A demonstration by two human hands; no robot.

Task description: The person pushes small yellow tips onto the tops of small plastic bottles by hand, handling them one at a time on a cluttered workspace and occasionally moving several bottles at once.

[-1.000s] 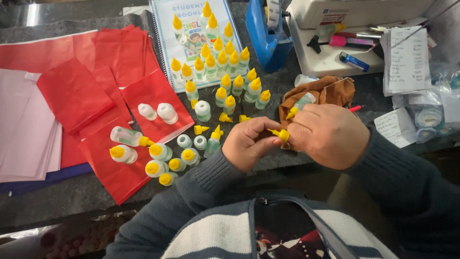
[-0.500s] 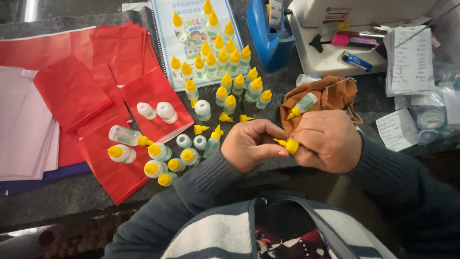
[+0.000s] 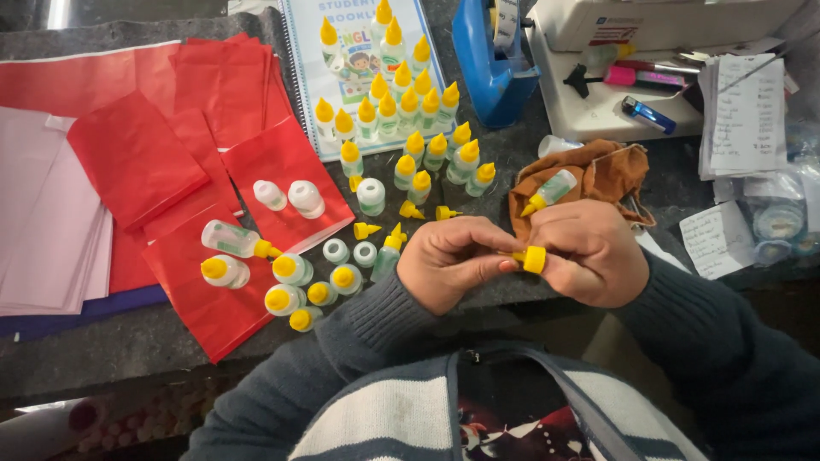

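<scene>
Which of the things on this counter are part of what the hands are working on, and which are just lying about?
In the job:
left hand and right hand, both on the yellow cap
capped bottles
uncapped bottles
loose yellow caps

Lying about:
red paper bags
blue tape dispenser
brown cloth
paper notes

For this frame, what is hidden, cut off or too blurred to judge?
Head view only:
- Yellow cap: the fingers of the left hand and right hand cover whatever lies beneath it.
- Bottle on the brown cloth: its base is sunk in folds.
- Blue tape dispenser: its top is cut off by the frame edge.
</scene>
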